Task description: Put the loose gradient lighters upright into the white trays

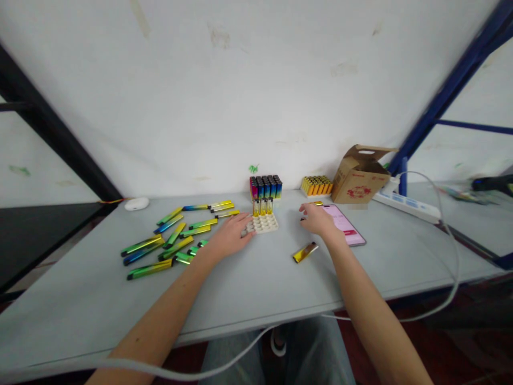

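Observation:
My left hand (231,233) grips the left end of a white tray (266,224) with round holes, thumb in front and fingers behind. Three gold lighters (263,207) stand upright in the tray's back row. Beside the phone, my right hand (316,219) has its fingers curled down near the table, and a small dark end shows at the fingertips; it looks like a lighter, mostly hidden. A bit of yellow shows just behind that hand. Closer to me lies a gold lighter (305,252). Several green, yellow and blue lighters (176,248) are strewn left of my left hand.
Against the wall stand a block of multicoloured lighters (266,187) and a tray of orange-yellow ones (317,186). An open cardboard box (358,176), a phone (344,227) and a power strip (409,206) are at right. A white case (137,203) lies back left; a white cable (456,262) crosses the front edge.

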A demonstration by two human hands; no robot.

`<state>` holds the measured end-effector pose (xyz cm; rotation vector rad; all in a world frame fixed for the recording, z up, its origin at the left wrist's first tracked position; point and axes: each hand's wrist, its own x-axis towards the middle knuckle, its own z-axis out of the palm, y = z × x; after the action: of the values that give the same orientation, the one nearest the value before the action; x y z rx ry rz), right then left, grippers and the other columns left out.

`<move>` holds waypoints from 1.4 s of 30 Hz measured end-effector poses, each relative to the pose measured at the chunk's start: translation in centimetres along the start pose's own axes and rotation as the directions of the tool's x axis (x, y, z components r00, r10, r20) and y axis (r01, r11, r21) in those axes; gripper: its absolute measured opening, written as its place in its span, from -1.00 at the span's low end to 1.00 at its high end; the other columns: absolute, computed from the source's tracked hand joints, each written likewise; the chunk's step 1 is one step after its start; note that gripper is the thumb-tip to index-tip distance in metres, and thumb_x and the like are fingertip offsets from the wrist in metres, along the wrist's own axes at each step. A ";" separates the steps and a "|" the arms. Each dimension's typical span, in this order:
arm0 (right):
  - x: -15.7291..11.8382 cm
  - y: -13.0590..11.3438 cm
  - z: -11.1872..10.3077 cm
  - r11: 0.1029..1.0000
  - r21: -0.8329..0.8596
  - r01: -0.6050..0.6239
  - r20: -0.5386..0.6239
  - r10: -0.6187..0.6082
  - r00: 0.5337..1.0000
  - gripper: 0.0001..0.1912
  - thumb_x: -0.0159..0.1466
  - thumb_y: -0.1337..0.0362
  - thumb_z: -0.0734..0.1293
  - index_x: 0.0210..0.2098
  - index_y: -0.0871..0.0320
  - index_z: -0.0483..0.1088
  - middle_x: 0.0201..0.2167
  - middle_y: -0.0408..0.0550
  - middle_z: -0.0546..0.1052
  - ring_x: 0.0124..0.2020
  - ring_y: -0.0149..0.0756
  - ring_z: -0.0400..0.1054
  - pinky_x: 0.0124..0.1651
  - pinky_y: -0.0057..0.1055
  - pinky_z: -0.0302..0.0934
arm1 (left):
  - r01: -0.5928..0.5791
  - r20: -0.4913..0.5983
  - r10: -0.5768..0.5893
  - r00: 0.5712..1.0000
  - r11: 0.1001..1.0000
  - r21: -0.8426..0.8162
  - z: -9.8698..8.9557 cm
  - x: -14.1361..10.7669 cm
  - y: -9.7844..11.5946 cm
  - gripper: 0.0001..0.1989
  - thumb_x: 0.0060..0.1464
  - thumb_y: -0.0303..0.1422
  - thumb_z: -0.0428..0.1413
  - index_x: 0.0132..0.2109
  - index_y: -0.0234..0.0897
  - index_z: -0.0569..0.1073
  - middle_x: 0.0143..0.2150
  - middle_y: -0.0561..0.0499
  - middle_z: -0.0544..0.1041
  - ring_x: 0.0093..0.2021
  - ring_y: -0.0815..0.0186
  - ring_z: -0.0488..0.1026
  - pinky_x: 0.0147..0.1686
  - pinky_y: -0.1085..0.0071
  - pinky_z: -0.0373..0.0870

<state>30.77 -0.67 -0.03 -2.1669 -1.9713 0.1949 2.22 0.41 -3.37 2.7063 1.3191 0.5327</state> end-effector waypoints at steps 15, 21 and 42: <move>1.1 -2.5 3.3 0.860 0.440 0.260 -0.243 -0.164 0.956 -0.81 0.24 0.37 0.27 -0.15 0.17 0.41 -0.19 0.02 0.56 -0.18 -0.25 0.44 -0.08 -0.32 0.26 | -0.040 0.009 0.040 0.999 0.999 -0.014 -0.2 0.1 -0.8 -0.54 0.21 -0.19 0.01 0.18 -0.25 0.43 0.27 -0.20 0.35 0.26 0.06 0.31 0.27 0.07 0.19; 1.4 -4.0 3.6 0.307 0.950 0.048 -0.102 0.162 0.982 -0.80 0.26 0.26 0.25 -0.13 0.12 0.36 -0.31 -0.11 0.53 -0.52 -0.42 0.41 -0.51 -0.50 0.26 | -0.034 -0.007 0.034 0.999 0.999 0.005 -0.2 0.0 -0.7 -0.54 0.21 -0.19 0.00 0.18 -0.24 0.43 0.27 -0.21 0.36 0.25 0.04 0.32 0.27 0.03 0.18; -2.1 -6.4 0.9 -0.278 0.942 -0.188 0.055 -0.424 0.904 -0.59 0.05 0.15 0.52 -0.11 0.04 0.48 -0.39 -0.21 0.54 -0.67 -0.63 0.02 -0.70 -0.68 -0.13 | -0.059 -0.060 0.057 0.997 0.997 -0.039 0.0 0.0 -0.8 -0.56 0.19 -0.16 0.03 0.15 -0.19 0.47 0.24 -0.18 0.40 0.20 0.03 0.37 0.22 0.06 0.26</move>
<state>24.15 -2.16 0.51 -0.6098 -1.0166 1.6745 1.61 0.87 -3.55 2.7229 1.2320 0.6426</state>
